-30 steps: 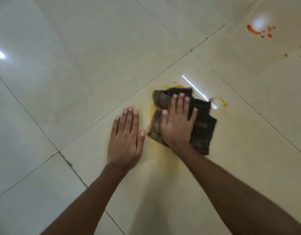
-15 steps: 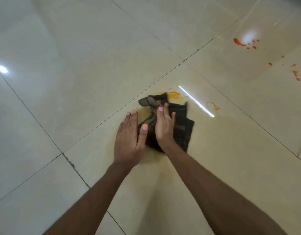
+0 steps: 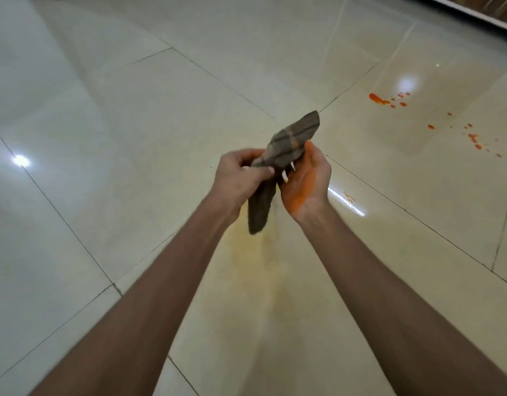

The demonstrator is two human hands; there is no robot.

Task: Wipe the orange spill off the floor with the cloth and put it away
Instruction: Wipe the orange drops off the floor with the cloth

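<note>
Cloth [image 3: 286,150]: held clear of floor [image 3: 126,132], pinched by left hand [image 3: 240,175], gripped by right hand [image 3: 306,181]. Faint yellow smear [image 3: 263,252] beneath; orange drops [image 3: 379,100] far right, unwiped. Putting away pending.

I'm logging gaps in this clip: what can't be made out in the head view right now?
Head view:
- Fingers of the right hand: hidden behind the cloth.
- The floor behind cloth and left hand: covered, spill there unknown.
- The object top right: cut off by the frame.
- The far orange specks: too small to count.

Cloth [image 3: 286,147] between hands, above floor [image 3: 132,138] — spill [image 3: 379,100] far right.
</note>
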